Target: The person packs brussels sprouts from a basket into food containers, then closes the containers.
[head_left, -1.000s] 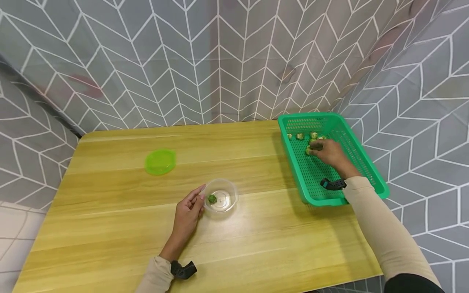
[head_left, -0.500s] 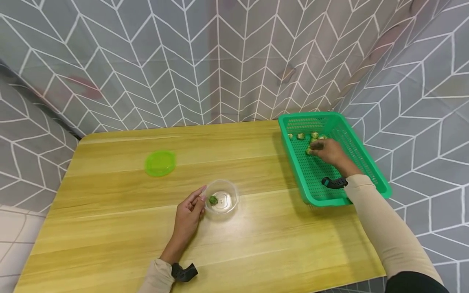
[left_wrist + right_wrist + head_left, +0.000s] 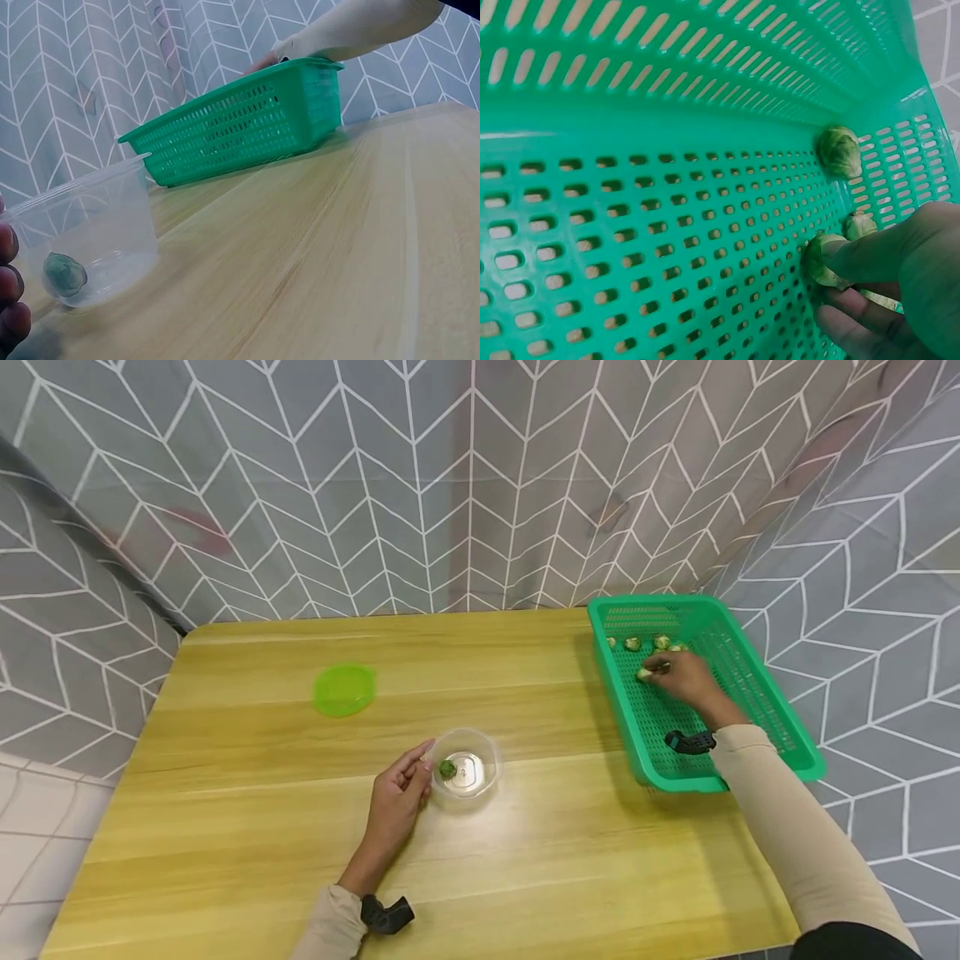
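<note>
My left hand (image 3: pixel 396 797) pinches the rim of a clear round plastic tub (image 3: pixel 482 775) standing on the wooden table. Inside the tub, on the left of its floor, lies one green Brussels sprout (image 3: pixel 447 769); the left wrist view shows it through the wall (image 3: pixel 64 274). Over at the right, my right hand (image 3: pixel 686 679) reaches down into a green plastic basket (image 3: pixel 636 739). Between thumb and fingers it pinches a Brussels sprout (image 3: pixel 823 261). Other sprouts sit near the basket's far end, among them one (image 3: pixel 840 152) by the wall; the hand partly hides some.
A bright green lid (image 3: pixel 344 690) lies flat on the table (image 3: pixel 247 827), to the left and behind the tub. A patterned grey curtain (image 3: pixel 450 485) hangs behind the table and along its right side. The basket's raised walls surround the right hand.
The right thumb and fingers have drawn their sprout slightly away from the others in the basket. The left hand keeps its hold on the tub. The head view has shifted a little.
</note>
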### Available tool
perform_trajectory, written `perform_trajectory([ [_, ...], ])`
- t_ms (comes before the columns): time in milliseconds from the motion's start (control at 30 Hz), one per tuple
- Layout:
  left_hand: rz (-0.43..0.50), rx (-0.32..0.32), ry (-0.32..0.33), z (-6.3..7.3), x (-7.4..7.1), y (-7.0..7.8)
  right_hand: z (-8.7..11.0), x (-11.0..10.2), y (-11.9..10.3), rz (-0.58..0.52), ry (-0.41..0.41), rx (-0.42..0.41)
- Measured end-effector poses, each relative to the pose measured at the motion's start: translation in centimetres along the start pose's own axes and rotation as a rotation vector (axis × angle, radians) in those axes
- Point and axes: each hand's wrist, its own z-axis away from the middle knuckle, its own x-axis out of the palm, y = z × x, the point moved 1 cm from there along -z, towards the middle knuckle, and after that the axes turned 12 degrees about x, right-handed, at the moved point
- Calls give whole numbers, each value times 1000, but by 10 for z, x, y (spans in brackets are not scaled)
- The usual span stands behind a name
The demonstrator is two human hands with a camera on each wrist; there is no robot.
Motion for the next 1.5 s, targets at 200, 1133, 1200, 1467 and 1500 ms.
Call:
perform_trajectory([
  [200,0,4,4,0,0,0,0,1,-7,17,10,-11],
  [1133,22,-3,-6,0,1,0,19,-19,-16,-212,-1,108],
  [1200,19,0,-8,0,1,0,23,-22,-20,-231,9,107],
  [1467,3,3,-12,1,1,1,37,-28,-47,-273,56,87],
  [1500,4,3,-13,1,1,1,38,-29,-51,-276,60,79],
])
